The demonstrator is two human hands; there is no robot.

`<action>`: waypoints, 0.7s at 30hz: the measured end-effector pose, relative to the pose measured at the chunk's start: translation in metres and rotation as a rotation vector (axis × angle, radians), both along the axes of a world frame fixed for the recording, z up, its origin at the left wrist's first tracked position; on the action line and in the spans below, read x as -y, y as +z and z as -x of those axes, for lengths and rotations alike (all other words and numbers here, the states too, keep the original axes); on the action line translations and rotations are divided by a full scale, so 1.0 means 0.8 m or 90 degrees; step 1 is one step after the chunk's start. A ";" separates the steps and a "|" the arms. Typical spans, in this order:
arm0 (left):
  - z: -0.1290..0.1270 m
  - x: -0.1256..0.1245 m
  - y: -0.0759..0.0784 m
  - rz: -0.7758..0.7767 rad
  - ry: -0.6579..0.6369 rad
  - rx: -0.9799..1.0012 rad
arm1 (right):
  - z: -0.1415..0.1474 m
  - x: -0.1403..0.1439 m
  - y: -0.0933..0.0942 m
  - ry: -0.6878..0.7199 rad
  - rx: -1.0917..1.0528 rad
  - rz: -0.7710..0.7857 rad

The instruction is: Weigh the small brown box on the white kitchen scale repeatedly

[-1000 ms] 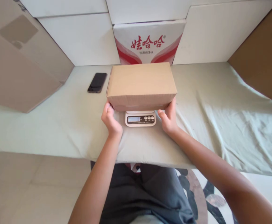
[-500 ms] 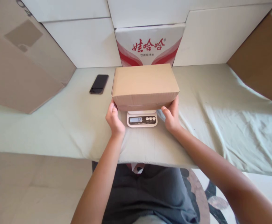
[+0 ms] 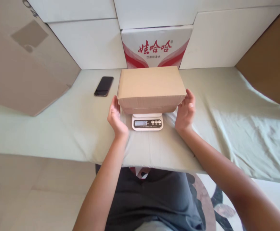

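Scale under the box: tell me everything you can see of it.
The scale is white, plastic-looking, with rounded front corners. Its dark front panel has a pale display, apparently reading 76, and three round white buttons. It sits flat on the pale green cloth. The cardboard box rests on it, hiding most of its top. Left hand and right hand do not touch it.

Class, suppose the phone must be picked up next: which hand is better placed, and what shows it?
Probably the left hand: it is open beside the cardboard box, on the phone side. The right hand is at the opposite end, with the box between it and the phone.
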State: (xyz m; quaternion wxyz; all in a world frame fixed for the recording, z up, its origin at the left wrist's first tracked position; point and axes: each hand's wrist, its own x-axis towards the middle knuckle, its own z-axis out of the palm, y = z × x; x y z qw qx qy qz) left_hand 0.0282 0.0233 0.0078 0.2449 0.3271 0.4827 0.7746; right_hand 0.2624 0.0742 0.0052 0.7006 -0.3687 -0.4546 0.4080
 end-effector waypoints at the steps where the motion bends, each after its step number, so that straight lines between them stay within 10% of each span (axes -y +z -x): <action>1: 0.007 -0.006 0.004 0.001 0.002 0.014 | 0.000 -0.003 0.000 -0.010 -0.033 0.019; 6: 0.045 -0.047 0.016 0.007 -0.039 0.030 | -0.002 -0.018 0.001 -0.048 -0.147 0.108; 21: 0.071 -0.092 -0.037 0.016 -0.114 0.001 | -0.018 -0.041 -0.023 -0.038 -0.067 0.095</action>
